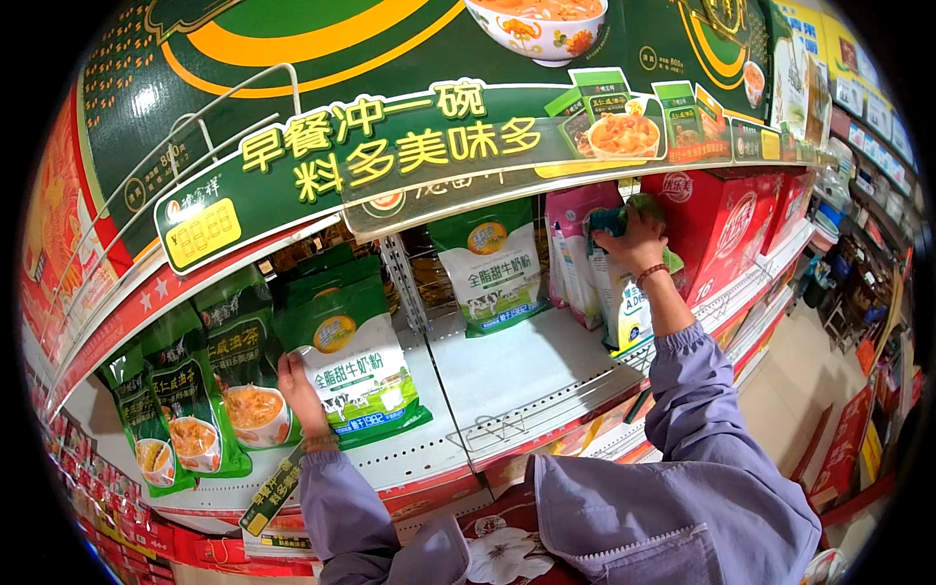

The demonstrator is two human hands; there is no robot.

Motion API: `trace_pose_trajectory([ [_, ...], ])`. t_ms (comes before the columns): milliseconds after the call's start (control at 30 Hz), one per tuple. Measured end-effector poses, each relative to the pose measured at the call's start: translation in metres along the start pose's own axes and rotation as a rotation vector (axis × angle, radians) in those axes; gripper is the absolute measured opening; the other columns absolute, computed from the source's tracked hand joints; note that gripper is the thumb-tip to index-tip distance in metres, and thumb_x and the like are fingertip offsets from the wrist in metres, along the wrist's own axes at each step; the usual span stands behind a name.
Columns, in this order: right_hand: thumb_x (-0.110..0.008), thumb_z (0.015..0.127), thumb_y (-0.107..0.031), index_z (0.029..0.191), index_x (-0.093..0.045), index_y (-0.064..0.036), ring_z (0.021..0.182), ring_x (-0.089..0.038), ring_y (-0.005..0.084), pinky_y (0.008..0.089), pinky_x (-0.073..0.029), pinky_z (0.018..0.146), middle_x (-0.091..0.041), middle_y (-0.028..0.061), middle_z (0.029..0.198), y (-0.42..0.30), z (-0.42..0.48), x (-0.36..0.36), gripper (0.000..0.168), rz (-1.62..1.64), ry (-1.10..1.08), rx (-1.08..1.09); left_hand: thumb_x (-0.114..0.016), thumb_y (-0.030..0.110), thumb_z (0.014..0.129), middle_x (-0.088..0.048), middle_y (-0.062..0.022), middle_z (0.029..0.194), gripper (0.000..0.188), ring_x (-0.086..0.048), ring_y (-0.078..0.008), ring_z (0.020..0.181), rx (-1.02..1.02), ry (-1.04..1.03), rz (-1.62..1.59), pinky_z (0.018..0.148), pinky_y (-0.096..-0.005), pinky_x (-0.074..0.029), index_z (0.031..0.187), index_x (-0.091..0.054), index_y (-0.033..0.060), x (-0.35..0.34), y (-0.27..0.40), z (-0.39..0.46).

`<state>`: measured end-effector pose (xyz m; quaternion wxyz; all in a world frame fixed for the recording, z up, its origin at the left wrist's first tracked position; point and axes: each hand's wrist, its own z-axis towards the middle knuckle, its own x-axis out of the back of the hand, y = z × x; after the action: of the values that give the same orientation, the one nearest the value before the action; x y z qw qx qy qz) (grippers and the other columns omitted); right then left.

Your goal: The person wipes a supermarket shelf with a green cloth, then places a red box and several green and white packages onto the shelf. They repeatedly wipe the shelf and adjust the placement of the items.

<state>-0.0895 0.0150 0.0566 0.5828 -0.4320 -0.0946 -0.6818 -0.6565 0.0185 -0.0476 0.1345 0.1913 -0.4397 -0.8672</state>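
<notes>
My left hand point(298, 387) is against the left edge of a green and white bag of milk powder point(358, 365) standing upright on the shelf. Whether its fingers grip that edge is hard to see. Farther right, my right hand point(635, 245) holds a bunched green cloth point(646, 208) at the top of a white, blue and yellow pouch point(630, 311). Part of the cloth hangs out beside my wrist. Just left of that pouch stand pink and white pouches point(574, 256). Another green and white milk powder bag point(493, 270) stands upright between my hands, farther back.
Dark green food pouches point(194, 409) line the shelf at left. Red cartons point(720, 227) stand right of my right hand. A printed shelf-edge strip point(395, 139) overhangs the bags. Low wire dividers point(497, 433) edge the metal shelf point(512, 373). A tiled aisle point(793, 409) runs along the right.
</notes>
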Motion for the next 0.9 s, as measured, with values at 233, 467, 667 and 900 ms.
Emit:
trace_pose_trajectory([
  [233, -0.076, 0.059, -0.052, 0.115, -0.057, -0.008, 0.111, -0.045, 0.0389, 0.0467, -0.036, 0.095, -0.053, 0.0204, 0.115, -0.004, -0.005, 0.005, 0.074, 0.156, 0.078, 0.229, -0.050, 0.025, 0.095, -0.059, -0.0033, 0.089, 0.025, -0.052, -0.0093, 0.078, 0.038, 0.010, -0.098, 0.069, -0.0224, -0.043, 0.098, -0.056, 0.0005, -0.008, 0.008, -0.004],
  [467, -0.078, 0.066, -0.030, 0.099, -0.065, -0.002, 0.094, -0.059, 0.0320, 0.0371, -0.046, 0.085, -0.063, 0.0165, 0.099, -0.008, -0.001, 0.023, 0.046, 0.570, -0.032, 0.351, -0.045, 0.017, 0.096, -0.055, -0.0120, 0.118, 0.034, -0.051, -0.0191, 0.107, -0.093, 0.064, 0.075, 0.093, -0.0289, -0.039, 0.124, -0.046, -0.0023, -0.008, 0.011, -0.004],
  [667, -0.074, 0.072, -0.020, 0.098, -0.064, -0.001, 0.089, -0.062, 0.0279, 0.0336, -0.048, 0.080, -0.065, 0.0163, 0.094, 0.023, 0.009, 0.000, 0.034, 0.612, 0.161, 0.304, -0.039, 0.005, 0.094, -0.053, -0.0129, 0.124, 0.034, -0.048, -0.0240, 0.117, -0.397, 0.066, 0.347, 0.099, -0.0318, -0.036, 0.127, -0.047, 0.0002, -0.020, 0.045, -0.012],
  [900, -0.068, 0.078, -0.011, 0.100, -0.064, 0.000, 0.081, -0.062, 0.0176, 0.0287, -0.048, 0.072, -0.067, 0.0129, 0.090, 0.033, 0.009, 0.027, 0.025, 0.900, 0.149, 0.119, -0.047, 0.003, 0.089, -0.058, -0.0103, 0.112, 0.030, -0.055, -0.0189, 0.097, -0.463, -0.161, 0.333, 0.084, -0.0301, -0.044, 0.117, -0.055, 0.0007, -0.075, 0.144, -0.023],
])
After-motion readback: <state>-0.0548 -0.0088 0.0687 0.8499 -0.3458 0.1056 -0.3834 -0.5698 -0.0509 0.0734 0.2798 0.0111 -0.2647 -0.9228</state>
